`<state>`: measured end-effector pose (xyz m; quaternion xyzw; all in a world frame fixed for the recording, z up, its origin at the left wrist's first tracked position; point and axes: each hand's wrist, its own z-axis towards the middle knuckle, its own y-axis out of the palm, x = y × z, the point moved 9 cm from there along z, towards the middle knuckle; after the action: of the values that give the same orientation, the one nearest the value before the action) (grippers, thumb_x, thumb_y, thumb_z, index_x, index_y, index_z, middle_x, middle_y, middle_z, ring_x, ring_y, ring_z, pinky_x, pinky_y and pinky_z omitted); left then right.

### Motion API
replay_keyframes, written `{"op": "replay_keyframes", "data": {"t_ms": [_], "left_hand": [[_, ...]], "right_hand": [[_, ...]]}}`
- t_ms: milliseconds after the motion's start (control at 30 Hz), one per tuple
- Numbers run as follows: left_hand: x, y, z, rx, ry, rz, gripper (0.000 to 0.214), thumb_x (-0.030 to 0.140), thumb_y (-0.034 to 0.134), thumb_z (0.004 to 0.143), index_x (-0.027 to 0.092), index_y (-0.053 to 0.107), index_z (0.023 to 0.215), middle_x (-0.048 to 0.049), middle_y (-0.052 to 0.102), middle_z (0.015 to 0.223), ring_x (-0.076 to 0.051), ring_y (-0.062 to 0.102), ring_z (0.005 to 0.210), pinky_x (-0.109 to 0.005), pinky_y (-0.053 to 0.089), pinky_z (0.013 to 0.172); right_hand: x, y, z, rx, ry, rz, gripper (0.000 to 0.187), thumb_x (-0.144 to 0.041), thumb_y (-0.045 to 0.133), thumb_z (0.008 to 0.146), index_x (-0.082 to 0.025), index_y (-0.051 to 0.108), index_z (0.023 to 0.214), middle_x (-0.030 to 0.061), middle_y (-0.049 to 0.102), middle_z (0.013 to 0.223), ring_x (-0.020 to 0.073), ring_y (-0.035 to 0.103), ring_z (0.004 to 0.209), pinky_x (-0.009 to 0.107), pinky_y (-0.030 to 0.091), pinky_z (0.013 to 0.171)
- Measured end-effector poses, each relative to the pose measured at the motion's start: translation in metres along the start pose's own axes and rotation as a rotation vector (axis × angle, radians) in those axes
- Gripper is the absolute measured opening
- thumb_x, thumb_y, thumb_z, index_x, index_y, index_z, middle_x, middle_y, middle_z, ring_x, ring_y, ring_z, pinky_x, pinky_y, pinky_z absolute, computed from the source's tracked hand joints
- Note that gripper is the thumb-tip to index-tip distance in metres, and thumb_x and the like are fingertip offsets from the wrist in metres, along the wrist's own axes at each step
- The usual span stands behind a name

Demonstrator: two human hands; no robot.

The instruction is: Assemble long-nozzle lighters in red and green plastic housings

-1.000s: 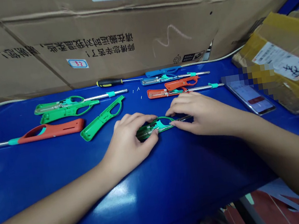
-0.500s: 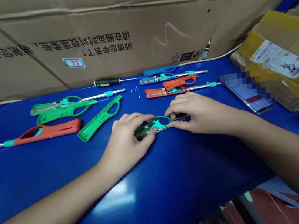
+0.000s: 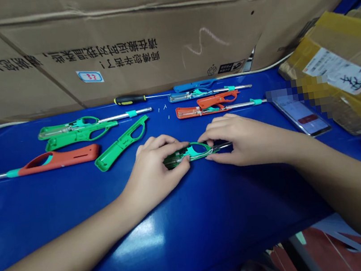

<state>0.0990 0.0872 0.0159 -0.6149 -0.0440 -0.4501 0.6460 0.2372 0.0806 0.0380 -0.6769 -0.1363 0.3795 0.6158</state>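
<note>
An opened green gas lighter [image 3: 196, 151] lies on the blue table between my hands, its teal trigger, thin wires and inner parts exposed. My left hand [image 3: 157, 159] is closed around its handle end, thumb in front and fingers behind, hiding part of the handle. At the other end, my right hand [image 3: 231, 139] has thumb and fingertips on either side of the neck, where the metal tube begins. The palm and fingers cover much of that tube. A loose green handle shell [image 3: 117, 147] rests just behind my left hand.
Behind lie another opened green lighter [image 3: 74, 127], opened blue [image 3: 183, 96] and orange lighters [image 3: 189, 112], a screwdriver [image 3: 130, 99] and small screws [image 3: 164, 107]. A closed orange lighter [image 3: 58, 159] is at left. A phone [image 3: 299, 113] and taped box [image 3: 340, 70] stand right; a large carton [image 3: 150, 26] backs the table.
My right thumb and fingertips have shifted slightly right and spread a little, uncovering more of the lighter's neck and wires. My left hand stays on the handle.
</note>
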Motion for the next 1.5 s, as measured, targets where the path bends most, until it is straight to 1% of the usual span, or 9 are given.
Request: {"op": "replay_keyframes", "data": {"t_ms": [233, 400, 700, 900, 1033, 1133, 1233, 1367, 1500], "left_hand": [[-0.002, 0.000, 0.000, -0.007, -0.007, -0.023, 0.028, 0.030, 0.069, 0.086, 0.026, 0.077, 0.113, -0.0031, 0.070, 0.105, -0.022, 0.063, 0.096, -0.043, 0.048, 0.092], [-0.003, 0.000, 0.001, -0.008, -0.030, -0.049, 0.027, 0.031, 0.071, 0.085, 0.026, 0.077, 0.111, -0.0028, 0.072, 0.104, -0.022, 0.064, 0.094, -0.042, 0.048, 0.091], [-0.003, 0.001, 0.001, -0.016, -0.023, -0.036, 0.028, 0.030, 0.066, 0.086, 0.026, 0.077, 0.112, -0.0035, 0.072, 0.104, -0.022, 0.063, 0.094, -0.042, 0.048, 0.090], [-0.002, 0.002, 0.001, -0.039, -0.034, -0.043, 0.031, 0.028, 0.066, 0.084, 0.026, 0.077, 0.113, -0.0033, 0.072, 0.105, -0.022, 0.063, 0.096, -0.042, 0.047, 0.091], [-0.001, 0.002, 0.001, -0.048, -0.033, -0.036, 0.032, 0.028, 0.066, 0.083, 0.026, 0.076, 0.113, -0.0034, 0.072, 0.106, -0.023, 0.063, 0.097, -0.043, 0.046, 0.093], [0.000, 0.002, 0.001, -0.046, -0.024, -0.030, 0.031, 0.028, 0.068, 0.082, 0.027, 0.077, 0.111, -0.0030, 0.072, 0.105, -0.023, 0.063, 0.096, -0.043, 0.045, 0.093], [-0.001, 0.002, 0.001, -0.041, -0.024, -0.034, 0.030, 0.027, 0.068, 0.082, 0.026, 0.077, 0.110, -0.0027, 0.072, 0.105, -0.023, 0.063, 0.096, -0.043, 0.045, 0.092], [-0.002, 0.003, 0.001, -0.042, -0.035, -0.041, 0.030, 0.026, 0.067, 0.082, 0.024, 0.077, 0.110, -0.0030, 0.072, 0.106, -0.023, 0.064, 0.097, -0.042, 0.045, 0.092], [0.002, 0.004, 0.000, -0.099, -0.008, -0.069, 0.037, 0.021, 0.063, 0.078, 0.024, 0.075, 0.114, -0.0034, 0.071, 0.108, -0.024, 0.064, 0.099, -0.043, 0.046, 0.091]], "right_hand": [[0.002, -0.003, -0.003, -0.044, -0.051, 0.042, 0.021, -0.021, 0.061, 0.093, -0.016, 0.074, 0.108, 0.0079, 0.074, 0.099, 0.0224, 0.067, 0.093, 0.036, 0.049, 0.085], [0.004, -0.002, -0.003, -0.056, -0.012, 0.052, 0.016, -0.020, 0.064, 0.091, -0.016, 0.075, 0.102, 0.0067, 0.074, 0.092, 0.0210, 0.067, 0.086, 0.034, 0.049, 0.080], [0.003, -0.001, 0.000, -0.065, 0.033, 0.090, 0.018, -0.017, 0.063, 0.088, -0.017, 0.074, 0.103, 0.0051, 0.073, 0.094, 0.0196, 0.066, 0.086, 0.031, 0.048, 0.079], [-0.001, -0.001, -0.001, -0.027, 0.008, 0.047, 0.018, -0.017, 0.062, 0.090, -0.017, 0.073, 0.104, 0.0060, 0.073, 0.094, 0.0209, 0.066, 0.089, 0.034, 0.048, 0.083], [-0.007, -0.001, -0.001, 0.014, 0.014, -0.007, 0.021, -0.023, 0.059, 0.093, -0.019, 0.071, 0.111, 0.0081, 0.072, 0.105, 0.0243, 0.065, 0.101, 0.039, 0.046, 0.091], [-0.014, 0.003, 0.001, 0.035, 0.015, -0.038, 0.024, -0.027, 0.057, 0.096, -0.019, 0.070, 0.115, 0.0092, 0.070, 0.111, 0.0254, 0.063, 0.105, 0.042, 0.045, 0.094], [-0.016, 0.009, 0.005, 0.064, 0.042, -0.063, 0.024, -0.031, 0.058, 0.097, -0.018, 0.071, 0.113, 0.0100, 0.070, 0.109, 0.0258, 0.062, 0.103, 0.042, 0.045, 0.092], [-0.013, 0.014, 0.006, 0.106, 0.070, -0.009, 0.023, -0.033, 0.062, 0.095, -0.017, 0.072, 0.107, 0.0095, 0.068, 0.105, 0.0248, 0.062, 0.101, 0.040, 0.046, 0.089], [-0.010, 0.015, 0.005, 0.121, 0.067, 0.037, 0.022, -0.033, 0.064, 0.094, -0.016, 0.072, 0.107, 0.0093, 0.068, 0.105, 0.0238, 0.061, 0.100, 0.038, 0.046, 0.089]]}}
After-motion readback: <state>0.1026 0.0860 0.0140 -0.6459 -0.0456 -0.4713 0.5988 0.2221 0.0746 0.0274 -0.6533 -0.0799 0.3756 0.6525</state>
